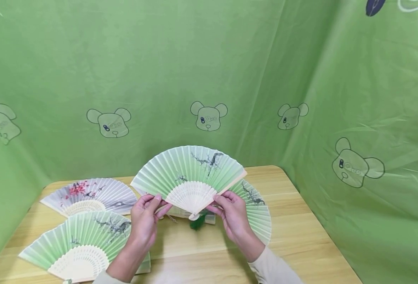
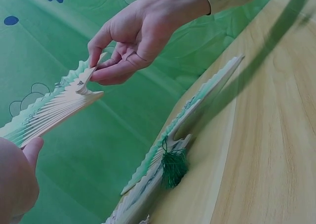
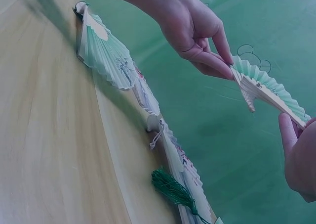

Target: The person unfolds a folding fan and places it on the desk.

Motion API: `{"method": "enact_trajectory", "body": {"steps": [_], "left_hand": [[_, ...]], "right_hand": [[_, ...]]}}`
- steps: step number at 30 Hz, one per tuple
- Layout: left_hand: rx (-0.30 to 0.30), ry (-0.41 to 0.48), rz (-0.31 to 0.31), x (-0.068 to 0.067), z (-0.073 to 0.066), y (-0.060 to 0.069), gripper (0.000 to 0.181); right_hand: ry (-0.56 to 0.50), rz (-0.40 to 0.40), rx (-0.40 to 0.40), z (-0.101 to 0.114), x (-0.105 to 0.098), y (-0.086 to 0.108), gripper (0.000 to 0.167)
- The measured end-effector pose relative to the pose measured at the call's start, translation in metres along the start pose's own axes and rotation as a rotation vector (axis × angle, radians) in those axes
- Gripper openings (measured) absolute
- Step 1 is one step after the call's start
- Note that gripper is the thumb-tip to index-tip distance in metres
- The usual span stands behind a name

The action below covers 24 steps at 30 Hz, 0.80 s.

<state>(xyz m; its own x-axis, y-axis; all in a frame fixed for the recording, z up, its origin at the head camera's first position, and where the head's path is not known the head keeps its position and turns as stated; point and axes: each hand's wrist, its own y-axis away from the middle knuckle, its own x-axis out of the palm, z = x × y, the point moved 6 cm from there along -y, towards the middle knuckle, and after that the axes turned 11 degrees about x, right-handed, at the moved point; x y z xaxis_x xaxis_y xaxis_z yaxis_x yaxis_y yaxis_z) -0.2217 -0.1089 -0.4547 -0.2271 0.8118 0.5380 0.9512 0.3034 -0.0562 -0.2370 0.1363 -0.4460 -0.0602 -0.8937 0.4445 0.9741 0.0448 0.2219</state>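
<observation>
A spread green-and-white folding fan with a dark branch print and pale openwork ribs is held up over the table. My left hand pinches its left edge between thumb and fingers. On the opposite edge, near the lower ribs, my right hand grips the outer stick. Both wrist views show this fan nearly edge-on, raised off the tabletop. Behind and below it, another green fan lies spread at the right, partly covered. A dark green tassel hangs under the held fan's pivot in the head view.
Two spread fans lie at the left of the wooden table: a grey one with red blossoms at the back and a green one in front. A green curtain with bear-head prints surrounds the table's back and sides.
</observation>
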Motion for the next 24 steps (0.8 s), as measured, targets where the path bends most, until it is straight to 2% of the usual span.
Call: {"method": "enact_trajectory", "body": {"steps": [12,21,24], "left_hand": [[0.013,0.019,0.005,0.0024,-0.0019,0.0008,0.008],[0.033,0.020,-0.004,0.0019,-0.0015,0.0015,0.008],[0.031,0.018,-0.010,0.0012,-0.0015,0.0018,0.007]], "right_hand": [[-0.036,-0.028,-0.009,-0.0006,-0.0015,-0.0005,0.016],[-0.045,-0.016,-0.018,-0.0009,-0.0015,-0.0007,0.022],[-0.052,-0.027,-0.019,-0.0015,-0.0021,-0.0002,0.016]]}}
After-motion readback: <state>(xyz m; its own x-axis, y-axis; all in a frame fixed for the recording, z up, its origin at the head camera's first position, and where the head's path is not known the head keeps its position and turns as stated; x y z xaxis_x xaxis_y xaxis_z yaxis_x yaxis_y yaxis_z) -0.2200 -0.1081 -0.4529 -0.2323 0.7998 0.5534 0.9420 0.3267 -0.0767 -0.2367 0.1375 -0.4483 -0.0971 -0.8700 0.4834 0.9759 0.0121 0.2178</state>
